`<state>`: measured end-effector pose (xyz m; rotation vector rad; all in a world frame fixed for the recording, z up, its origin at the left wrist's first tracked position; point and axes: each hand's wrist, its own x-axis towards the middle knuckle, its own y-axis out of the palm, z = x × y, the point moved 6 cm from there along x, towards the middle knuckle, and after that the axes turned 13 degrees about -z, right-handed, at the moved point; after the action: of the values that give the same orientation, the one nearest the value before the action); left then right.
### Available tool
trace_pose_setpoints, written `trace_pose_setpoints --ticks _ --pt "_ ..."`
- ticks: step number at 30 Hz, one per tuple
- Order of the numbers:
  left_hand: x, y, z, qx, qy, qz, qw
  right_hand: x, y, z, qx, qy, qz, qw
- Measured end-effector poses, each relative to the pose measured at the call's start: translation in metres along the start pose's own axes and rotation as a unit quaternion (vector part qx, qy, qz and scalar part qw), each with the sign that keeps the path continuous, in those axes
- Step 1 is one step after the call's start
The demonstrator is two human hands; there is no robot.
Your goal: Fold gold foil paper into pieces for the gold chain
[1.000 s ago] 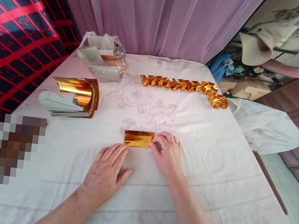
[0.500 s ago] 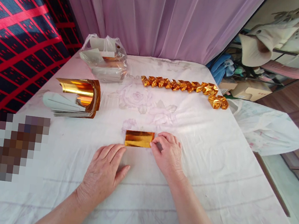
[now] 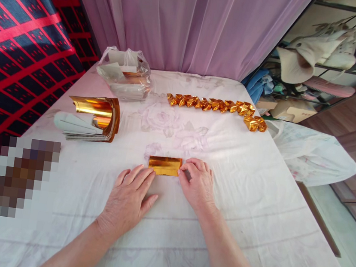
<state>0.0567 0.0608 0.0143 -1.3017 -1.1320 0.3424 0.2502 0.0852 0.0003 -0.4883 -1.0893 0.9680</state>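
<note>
A folded strip of shiny gold foil paper [image 3: 165, 165] lies flat on the cloth-covered table between my hands. My left hand [image 3: 129, 197] rests with its fingers stretched out, a fingertip touching the strip's lower left corner. At the strip's right end, the thumb and forefinger of my right hand [image 3: 198, 183] pinch its edge. Farther off to the left, a curled stack of gold foil sheets [image 3: 102, 119] with pale backs stands on the table. A row of folded gold foil pieces [image 3: 212, 105] runs across the back right.
A clear plastic bag [image 3: 125, 75] of more sheets stands at the back left. Beyond the table hangs a purple curtain [image 3: 184, 26]. A white plastic bag [image 3: 315, 152] is at the right edge, beside shelves holding a hat [image 3: 299, 57]. A blurred patch covers the lower left.
My left hand has shifted slightly right, its fingertip now on the strip's corner. My right hand keeps its pinch. The camera view has shifted slightly.
</note>
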Motion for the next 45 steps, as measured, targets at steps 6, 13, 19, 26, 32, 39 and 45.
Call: trace_pose_setpoints --ticks 6,13,19,26,32,39,45 --pt "-0.001 0.001 0.000 -0.019 -0.006 0.004 1.000 -0.001 -0.007 0.033 0.049 -0.055 -0.024 0.997" --pt "-0.001 -0.002 -0.010 -0.044 0.011 -0.009 0.999 -0.009 0.011 0.040 0.066 -0.030 0.057 0.996" --pt "-0.001 -0.002 -0.010 -0.041 0.017 -0.005 0.999 -0.009 0.013 0.040 0.043 -0.009 0.057 0.997" --pt "0.000 -0.004 -0.012 -0.029 0.026 -0.003 0.999 -0.009 0.013 0.042 0.021 -0.009 0.056 0.998" --pt "0.000 -0.005 -0.011 -0.027 0.026 -0.005 0.999 -0.010 0.013 0.039 0.048 0.006 0.065 0.997" --pt "0.000 -0.006 -0.011 -0.023 0.026 -0.001 0.999 -0.002 0.007 0.018 0.047 0.059 0.081 0.994" --pt "0.000 -0.004 -0.011 -0.023 0.024 0.004 0.999 0.006 0.002 0.001 0.028 0.093 0.108 0.989"
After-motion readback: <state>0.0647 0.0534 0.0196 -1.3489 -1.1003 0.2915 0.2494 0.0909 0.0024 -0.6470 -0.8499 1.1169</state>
